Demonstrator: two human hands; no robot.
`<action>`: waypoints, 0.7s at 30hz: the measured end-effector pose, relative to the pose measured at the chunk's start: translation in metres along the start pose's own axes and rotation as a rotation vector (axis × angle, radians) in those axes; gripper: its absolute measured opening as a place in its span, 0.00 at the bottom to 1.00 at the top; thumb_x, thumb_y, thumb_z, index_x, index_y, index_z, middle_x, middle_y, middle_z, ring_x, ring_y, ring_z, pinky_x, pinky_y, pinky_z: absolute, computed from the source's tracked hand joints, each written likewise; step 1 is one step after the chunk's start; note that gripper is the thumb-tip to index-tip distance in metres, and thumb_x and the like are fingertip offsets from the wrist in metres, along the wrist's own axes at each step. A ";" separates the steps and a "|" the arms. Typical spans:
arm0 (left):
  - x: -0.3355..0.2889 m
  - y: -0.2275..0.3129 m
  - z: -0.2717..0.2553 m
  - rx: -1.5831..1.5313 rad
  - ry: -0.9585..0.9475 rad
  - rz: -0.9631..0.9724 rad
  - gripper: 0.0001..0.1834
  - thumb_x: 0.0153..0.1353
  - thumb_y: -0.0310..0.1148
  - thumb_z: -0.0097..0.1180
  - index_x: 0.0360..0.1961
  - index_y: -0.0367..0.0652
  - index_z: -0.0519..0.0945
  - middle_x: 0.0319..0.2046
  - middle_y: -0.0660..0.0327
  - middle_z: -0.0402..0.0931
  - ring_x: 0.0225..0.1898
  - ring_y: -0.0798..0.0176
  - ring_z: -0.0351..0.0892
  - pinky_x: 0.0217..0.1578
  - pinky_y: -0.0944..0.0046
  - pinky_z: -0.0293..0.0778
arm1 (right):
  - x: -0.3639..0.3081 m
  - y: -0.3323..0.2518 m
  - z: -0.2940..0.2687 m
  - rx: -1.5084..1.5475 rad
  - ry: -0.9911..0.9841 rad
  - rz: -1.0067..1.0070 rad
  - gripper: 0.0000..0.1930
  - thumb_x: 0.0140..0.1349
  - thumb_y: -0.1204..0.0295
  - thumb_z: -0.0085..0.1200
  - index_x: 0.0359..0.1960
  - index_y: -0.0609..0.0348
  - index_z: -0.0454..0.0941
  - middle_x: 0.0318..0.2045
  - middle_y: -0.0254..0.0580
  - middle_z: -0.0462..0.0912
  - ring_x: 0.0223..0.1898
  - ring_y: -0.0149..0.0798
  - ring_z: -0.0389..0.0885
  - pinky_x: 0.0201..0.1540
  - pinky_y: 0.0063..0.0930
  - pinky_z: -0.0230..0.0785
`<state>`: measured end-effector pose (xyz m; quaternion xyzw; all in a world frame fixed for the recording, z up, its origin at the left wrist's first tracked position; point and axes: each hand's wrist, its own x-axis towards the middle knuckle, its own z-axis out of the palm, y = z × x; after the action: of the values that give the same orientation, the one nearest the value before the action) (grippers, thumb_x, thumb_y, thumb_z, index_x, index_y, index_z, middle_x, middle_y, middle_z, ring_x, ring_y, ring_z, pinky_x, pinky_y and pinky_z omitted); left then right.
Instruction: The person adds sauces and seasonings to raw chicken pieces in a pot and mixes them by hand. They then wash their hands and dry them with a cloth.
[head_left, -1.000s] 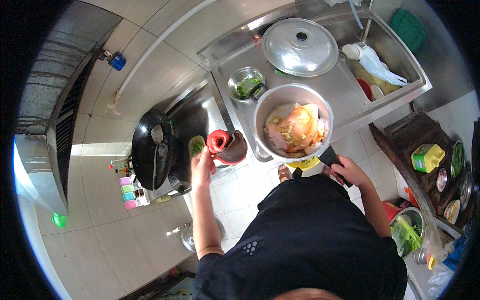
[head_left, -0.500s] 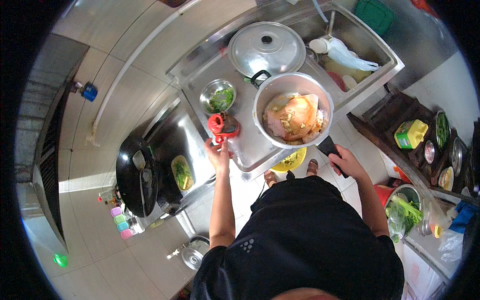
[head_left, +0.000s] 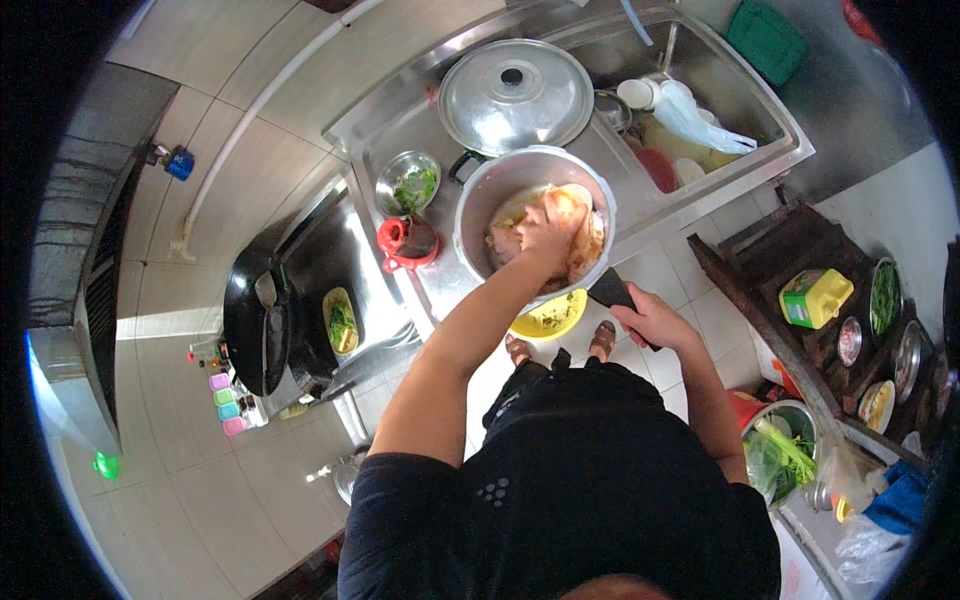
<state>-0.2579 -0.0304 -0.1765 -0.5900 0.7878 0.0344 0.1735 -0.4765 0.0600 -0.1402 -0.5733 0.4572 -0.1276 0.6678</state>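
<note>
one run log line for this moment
left hand: on meat in pot | right hand: gripping black handle | lid: on steel counter

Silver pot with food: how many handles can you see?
2: a long handle in the right hand, a short handle on the pot, far left. The left arm may hide more.

Bright light leaves white glare on the metal lid (head_left: pixel 518 108), with fisheye distortion toward black corners.
</note>
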 end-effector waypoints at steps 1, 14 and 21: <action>0.011 -0.007 0.004 -0.059 -0.062 -0.001 0.46 0.58 0.43 0.55 0.72 0.72 0.41 0.63 0.38 0.60 0.59 0.28 0.65 0.50 0.39 0.73 | 0.002 0.001 -0.002 -0.061 0.026 0.008 0.18 0.67 0.61 0.51 0.47 0.64 0.67 0.19 0.38 0.75 0.14 0.28 0.71 0.17 0.26 0.65; 0.021 -0.109 0.019 -0.510 0.314 -0.082 0.11 0.56 0.29 0.49 0.38 0.40 0.81 0.35 0.44 0.81 0.41 0.42 0.81 0.43 0.48 0.77 | 0.008 -0.014 -0.023 -0.182 0.029 0.004 0.17 0.67 0.59 0.51 0.42 0.62 0.68 0.20 0.36 0.74 0.14 0.28 0.70 0.15 0.26 0.63; 0.025 -0.130 0.042 -1.074 0.102 -0.259 0.21 0.53 0.42 0.56 0.40 0.34 0.82 0.35 0.42 0.82 0.42 0.43 0.82 0.43 0.51 0.76 | 0.019 -0.046 -0.049 -0.295 -0.050 0.082 0.16 0.67 0.59 0.51 0.43 0.60 0.67 0.20 0.34 0.73 0.14 0.27 0.68 0.15 0.25 0.62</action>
<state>-0.1323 -0.0812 -0.2038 -0.6886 0.5880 0.3810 -0.1871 -0.4867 0.0004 -0.1048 -0.6492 0.4772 -0.0175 0.5920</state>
